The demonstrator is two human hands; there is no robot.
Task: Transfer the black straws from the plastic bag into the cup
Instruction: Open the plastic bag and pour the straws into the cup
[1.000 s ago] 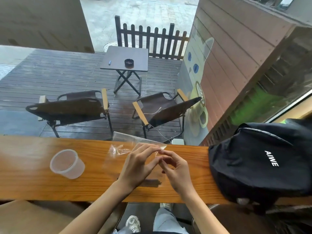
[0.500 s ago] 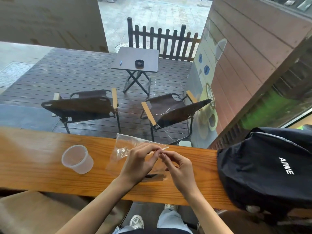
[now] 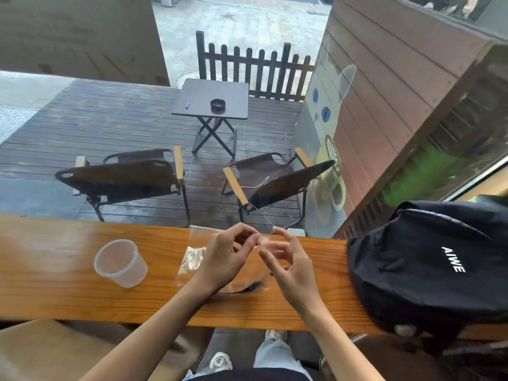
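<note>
- Hands first: half a second ago your fingertips met over the plastic bag (image 3: pixel 196 257); they have drawn apart since then, with a clear gap between them.
- Your left hand (image 3: pixel 226 257) has its thumb and forefinger pinched together on the bag's top edge, holding it a little off the table (image 3: pixel 55 284).
- Your right hand (image 3: pixel 292 266) is spread, fingers loosely curled and apart, gripping nothing you can make out; whether a fingertip brushes the clear film cannot be told.
- Black straws (image 3: pixel 248 287) show as a dark bunch at the near end of the bag, lying on the table between your wrists, inside the film as before.
- Your cup (image 3: pixel 119 262) stands upright to the left of the bag, well apart from both hands, in the same spot on the table as earlier.
- Your black backpack (image 3: pixel 428 265) rests on the right end of the table, near your right hand but not touching it.
</note>
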